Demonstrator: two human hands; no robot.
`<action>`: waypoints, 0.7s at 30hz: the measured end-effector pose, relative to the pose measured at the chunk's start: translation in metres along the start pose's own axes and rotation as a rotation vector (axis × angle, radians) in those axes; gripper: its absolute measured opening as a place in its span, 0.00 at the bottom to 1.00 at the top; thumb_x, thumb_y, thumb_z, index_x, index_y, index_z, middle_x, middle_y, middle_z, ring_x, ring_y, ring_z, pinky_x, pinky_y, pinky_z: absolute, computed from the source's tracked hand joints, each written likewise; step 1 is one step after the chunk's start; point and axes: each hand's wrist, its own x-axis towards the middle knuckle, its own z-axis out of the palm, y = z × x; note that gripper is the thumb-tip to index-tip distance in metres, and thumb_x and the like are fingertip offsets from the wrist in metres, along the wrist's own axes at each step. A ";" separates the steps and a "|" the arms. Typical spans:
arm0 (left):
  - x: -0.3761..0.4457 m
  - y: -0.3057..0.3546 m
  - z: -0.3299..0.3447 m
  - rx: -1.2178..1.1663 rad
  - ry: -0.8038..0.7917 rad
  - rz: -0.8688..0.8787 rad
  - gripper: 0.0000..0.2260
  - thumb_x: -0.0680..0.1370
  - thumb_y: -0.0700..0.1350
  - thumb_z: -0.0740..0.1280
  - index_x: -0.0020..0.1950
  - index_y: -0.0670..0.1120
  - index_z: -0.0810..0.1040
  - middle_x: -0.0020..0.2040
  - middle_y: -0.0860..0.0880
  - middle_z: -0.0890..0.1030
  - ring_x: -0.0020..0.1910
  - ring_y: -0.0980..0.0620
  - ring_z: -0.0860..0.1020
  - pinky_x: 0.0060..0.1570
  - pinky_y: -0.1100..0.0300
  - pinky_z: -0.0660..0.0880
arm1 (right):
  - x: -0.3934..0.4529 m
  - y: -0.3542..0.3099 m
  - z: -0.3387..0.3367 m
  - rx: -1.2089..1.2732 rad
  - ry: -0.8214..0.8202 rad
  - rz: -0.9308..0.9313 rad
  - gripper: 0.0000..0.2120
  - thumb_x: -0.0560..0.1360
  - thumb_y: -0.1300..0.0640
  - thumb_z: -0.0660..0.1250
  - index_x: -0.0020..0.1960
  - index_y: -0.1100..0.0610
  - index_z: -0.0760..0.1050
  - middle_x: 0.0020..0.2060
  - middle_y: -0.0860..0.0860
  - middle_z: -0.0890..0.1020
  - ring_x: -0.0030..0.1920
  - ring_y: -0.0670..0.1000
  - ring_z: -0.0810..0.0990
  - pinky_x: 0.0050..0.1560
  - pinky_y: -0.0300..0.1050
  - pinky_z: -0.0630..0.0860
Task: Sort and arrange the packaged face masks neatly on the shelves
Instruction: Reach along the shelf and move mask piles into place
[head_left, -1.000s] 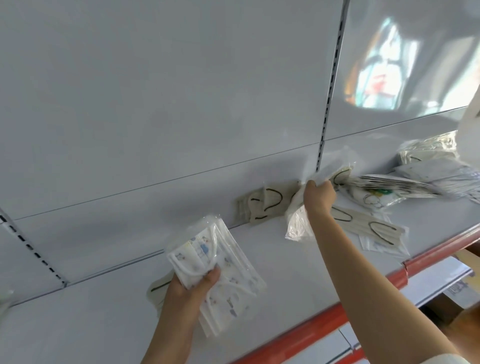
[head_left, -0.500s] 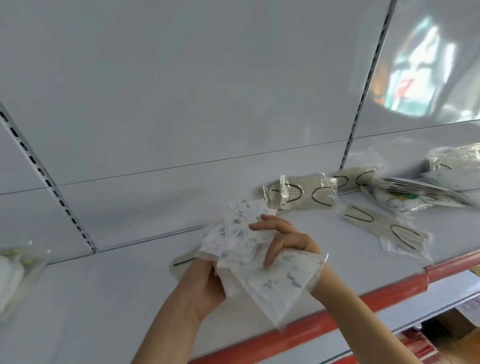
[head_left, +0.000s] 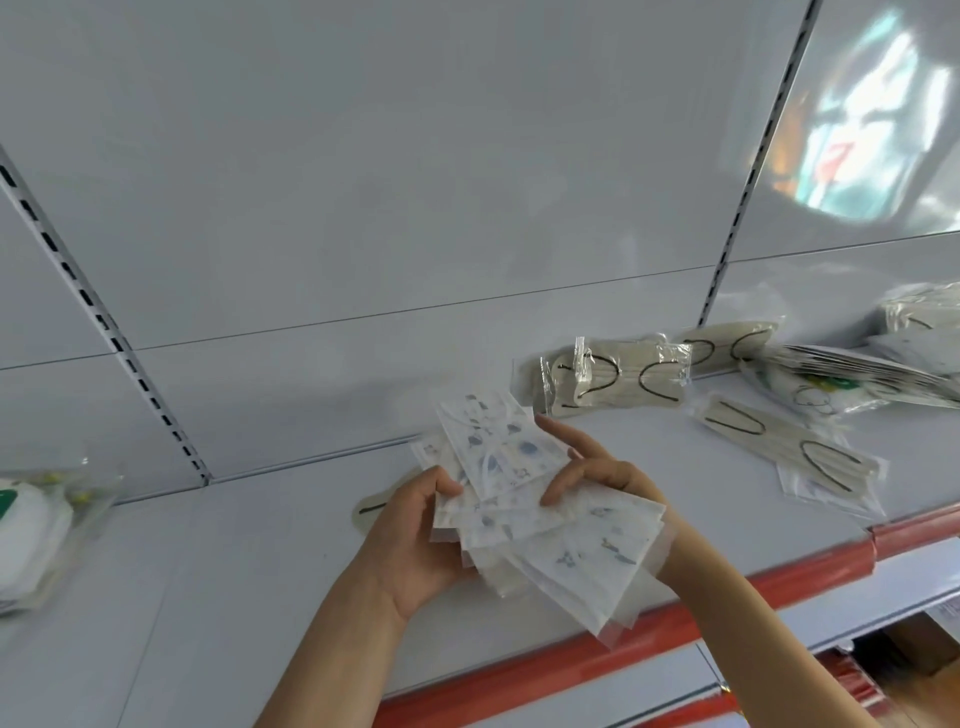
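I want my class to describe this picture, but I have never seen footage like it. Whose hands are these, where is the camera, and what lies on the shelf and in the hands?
There is no machine: a person wears a wide-angle camera on the head, looking forward and down at their own bare hands. The left hand grips a fanned bundle of printed masks in clear packets. The right hand touches the bundle from the other side with fairly straight fingers. On the white shelf with its red front edge lie beige masks with black ear loops, another beige packet, and a bagged white mask at far left.
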 end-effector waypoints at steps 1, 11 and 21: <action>0.000 0.000 0.002 -0.004 -0.003 -0.001 0.20 0.79 0.44 0.59 0.69 0.43 0.78 0.62 0.38 0.83 0.56 0.39 0.84 0.51 0.46 0.80 | 0.002 0.001 0.001 -0.012 -0.004 -0.016 0.05 0.69 0.66 0.74 0.42 0.58 0.84 0.75 0.47 0.68 0.77 0.50 0.64 0.75 0.49 0.64; 0.016 -0.002 -0.005 -0.140 0.207 0.063 0.10 0.78 0.39 0.69 0.60 0.41 0.82 0.52 0.42 0.87 0.44 0.45 0.87 0.36 0.51 0.84 | -0.010 -0.021 -0.023 0.173 0.072 0.069 0.13 0.65 0.50 0.80 0.39 0.60 0.86 0.71 0.57 0.75 0.69 0.63 0.75 0.67 0.59 0.73; 0.019 0.000 -0.009 -0.072 0.354 0.191 0.14 0.77 0.40 0.71 0.63 0.43 0.81 0.57 0.42 0.86 0.57 0.42 0.84 0.56 0.43 0.80 | 0.002 -0.049 -0.041 0.336 0.549 -0.268 0.16 0.52 0.53 0.82 0.37 0.52 0.83 0.40 0.49 0.84 0.42 0.49 0.83 0.45 0.41 0.79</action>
